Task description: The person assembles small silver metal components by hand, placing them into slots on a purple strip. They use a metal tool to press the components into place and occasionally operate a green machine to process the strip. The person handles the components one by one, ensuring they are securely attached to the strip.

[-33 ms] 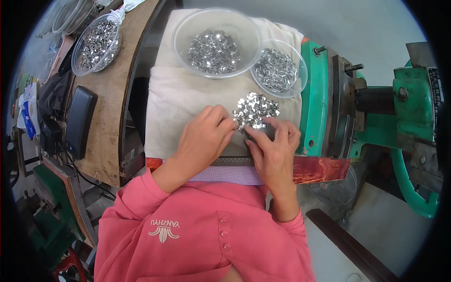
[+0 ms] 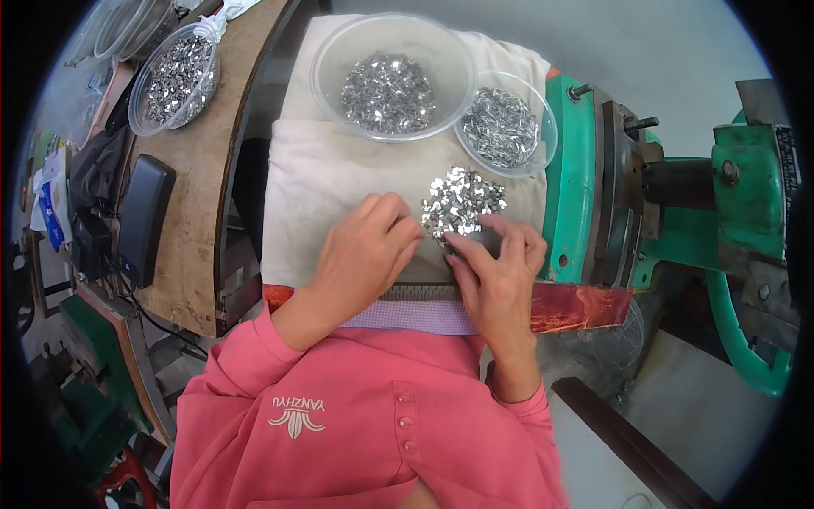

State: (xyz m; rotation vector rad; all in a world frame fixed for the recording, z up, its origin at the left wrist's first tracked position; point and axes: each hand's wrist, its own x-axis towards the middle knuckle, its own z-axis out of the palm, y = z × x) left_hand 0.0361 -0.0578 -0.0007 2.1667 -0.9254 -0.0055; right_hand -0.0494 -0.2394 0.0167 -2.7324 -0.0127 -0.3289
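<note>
On cloth beside green machine: left hand, right hand by metal pile (grips unclear).

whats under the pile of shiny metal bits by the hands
Cream cloth shows around the pile, so it seems to lie on that. The right hand hides part of its near edge. Whatever is directly beneath the bits is covered.
</note>
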